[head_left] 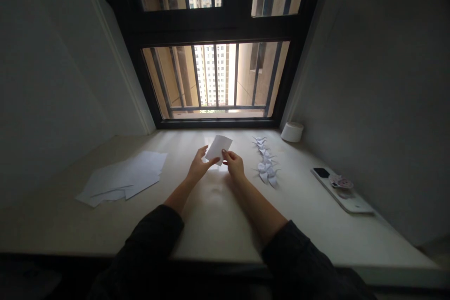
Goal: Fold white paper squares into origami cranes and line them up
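A small rectangular piece of white paper (218, 146) is held up, tilted, above the middle of the sill. My right hand (234, 164) pinches its lower right side, with the thumb in front. My left hand (199, 165) is at the lower left edge, the thumb against the paper and the other fingers curved apart beside it. Whatever lies behind the paper is hidden. Right of my hands stands a row of several folded paper cranes (266, 155). Farther left, a loose stack of white paper sheets (130, 174) lies fanned out.
A white phone (346, 197) with a round grip on its back lies at the right. Near the window's right corner is a white round container (292, 131). The pale windowsill (211, 225) runs between side walls, up to a dark-framed window (218, 124) with bars outside.
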Demonstrator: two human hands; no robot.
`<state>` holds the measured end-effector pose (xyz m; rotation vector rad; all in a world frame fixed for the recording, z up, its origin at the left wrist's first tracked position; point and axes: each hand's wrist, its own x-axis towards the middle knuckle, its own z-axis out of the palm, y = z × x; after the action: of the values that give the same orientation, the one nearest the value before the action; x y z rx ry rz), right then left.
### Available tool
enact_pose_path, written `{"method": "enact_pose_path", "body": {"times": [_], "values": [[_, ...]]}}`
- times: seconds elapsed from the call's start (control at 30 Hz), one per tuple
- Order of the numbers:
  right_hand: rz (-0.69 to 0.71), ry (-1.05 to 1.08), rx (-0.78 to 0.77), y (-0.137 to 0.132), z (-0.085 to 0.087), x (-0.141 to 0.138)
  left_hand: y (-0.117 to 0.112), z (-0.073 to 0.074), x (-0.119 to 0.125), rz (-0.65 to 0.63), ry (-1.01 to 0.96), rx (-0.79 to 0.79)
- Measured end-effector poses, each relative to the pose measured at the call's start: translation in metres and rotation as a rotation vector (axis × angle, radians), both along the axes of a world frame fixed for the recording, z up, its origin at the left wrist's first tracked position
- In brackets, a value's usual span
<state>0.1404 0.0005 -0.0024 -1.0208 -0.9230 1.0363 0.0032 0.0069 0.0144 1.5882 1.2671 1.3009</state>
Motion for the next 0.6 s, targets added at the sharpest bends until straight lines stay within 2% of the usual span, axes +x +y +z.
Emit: {"method": "enact_pose_path", "body": {"times": [0.07, 0.2, 0.37, 0.6], "values": [[0.058, -0.018, -0.003, 0.001, 0.001, 0.004, 0.008, -0.002, -0.004, -0.003, -0.189, -0.098], [0.058, -0.110, -0.042, 0.003, 0.000, 0.012, 0.016, -0.005, -0.017, 0.059, -0.234, -0.243], [-0.041, -0.152, -0.116, 0.007, -0.006, 0.019, 0.018, -0.009, -0.026, 0.115, -0.219, -0.230], [-0.104, -0.116, -0.127, 0.012, -0.014, 0.024, 0.017, -0.012, -0.017, 0.103, -0.229, -0.229]]}}
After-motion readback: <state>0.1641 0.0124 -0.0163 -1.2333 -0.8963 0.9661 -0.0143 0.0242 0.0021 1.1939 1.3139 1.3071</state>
